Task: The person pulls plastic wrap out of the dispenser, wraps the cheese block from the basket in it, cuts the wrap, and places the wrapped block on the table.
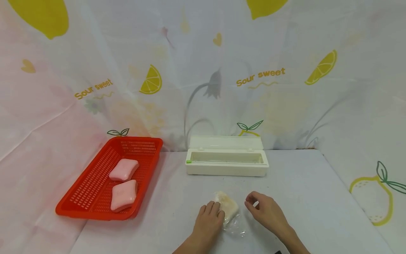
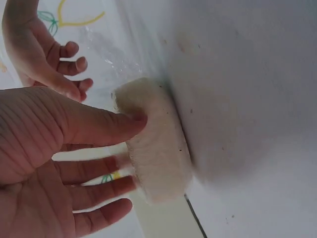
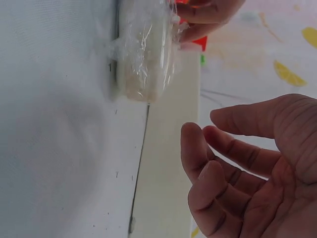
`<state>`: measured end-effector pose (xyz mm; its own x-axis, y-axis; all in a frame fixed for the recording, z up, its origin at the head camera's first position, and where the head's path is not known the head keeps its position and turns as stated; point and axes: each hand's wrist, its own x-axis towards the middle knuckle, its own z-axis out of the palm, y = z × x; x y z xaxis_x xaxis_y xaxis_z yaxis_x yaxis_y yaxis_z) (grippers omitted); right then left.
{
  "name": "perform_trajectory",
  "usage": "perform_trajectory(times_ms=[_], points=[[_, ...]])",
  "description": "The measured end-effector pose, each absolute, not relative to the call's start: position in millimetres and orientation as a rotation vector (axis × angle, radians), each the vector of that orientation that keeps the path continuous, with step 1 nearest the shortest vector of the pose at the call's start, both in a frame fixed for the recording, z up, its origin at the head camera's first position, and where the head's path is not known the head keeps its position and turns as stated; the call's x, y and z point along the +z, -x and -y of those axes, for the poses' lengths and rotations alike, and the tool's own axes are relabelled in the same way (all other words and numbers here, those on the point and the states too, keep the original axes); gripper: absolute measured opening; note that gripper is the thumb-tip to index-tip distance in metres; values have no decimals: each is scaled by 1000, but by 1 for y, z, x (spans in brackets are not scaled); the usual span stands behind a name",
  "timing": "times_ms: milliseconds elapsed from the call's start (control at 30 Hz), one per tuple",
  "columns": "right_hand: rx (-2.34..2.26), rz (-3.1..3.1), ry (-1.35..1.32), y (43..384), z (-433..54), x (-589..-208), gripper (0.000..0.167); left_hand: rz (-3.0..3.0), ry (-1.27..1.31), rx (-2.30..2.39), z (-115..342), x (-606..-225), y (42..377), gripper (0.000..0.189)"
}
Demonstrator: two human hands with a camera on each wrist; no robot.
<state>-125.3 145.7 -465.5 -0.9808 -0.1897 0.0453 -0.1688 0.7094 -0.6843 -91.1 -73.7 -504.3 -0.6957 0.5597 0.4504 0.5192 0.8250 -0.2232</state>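
A cream bar of soap (image 1: 229,208) lies on the table in front of me, with clear plastic film (image 1: 235,226) around it. Loose film spreads off its near end. My left hand (image 1: 207,220) rests against the soap's left side. In the left wrist view its thumb presses on the bar's side face (image 2: 161,148), while the other fingers reach fairly straight toward the top edge. To the right of the soap, apart from it, hovers my right hand (image 1: 268,213). Its fingers are loosely bent, with nothing between them in the right wrist view.
Behind the soap stands a white film dispenser box (image 1: 226,170), its lid (image 1: 226,142) raised and a small green slider (image 1: 189,161) at its left end. A red plastic basket (image 1: 149,176) at the left holds two pink soap bars (image 1: 123,195). Patterned cloth (image 1: 203,70) hangs at the back.
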Motion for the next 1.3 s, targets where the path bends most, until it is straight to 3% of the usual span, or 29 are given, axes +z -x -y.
perform_trajectory(times_ms=[133, 467, 733, 867, 1300], points=[[-1135, -2847, 514, 124, -148, -470, 8, 2384, 897, 160, 80, -508, 102, 5], [-1061, -2809, 862, 118, -146, -481, 15, 2433, 1165, 171, 98, -505, 126, 32], [-884, -3026, 1333, 116, -143, -498, 45, 2455, 1171, 210, 96, -505, 119, 38], [-867, -2978, 1513, 118, -144, -508, 51, 2491, 1195, 106, 95, -502, 112, 39], [-573, -3159, 1641, 113, -130, -523, 30, 2467, 1202, 78, 88, -509, 106, 28]])
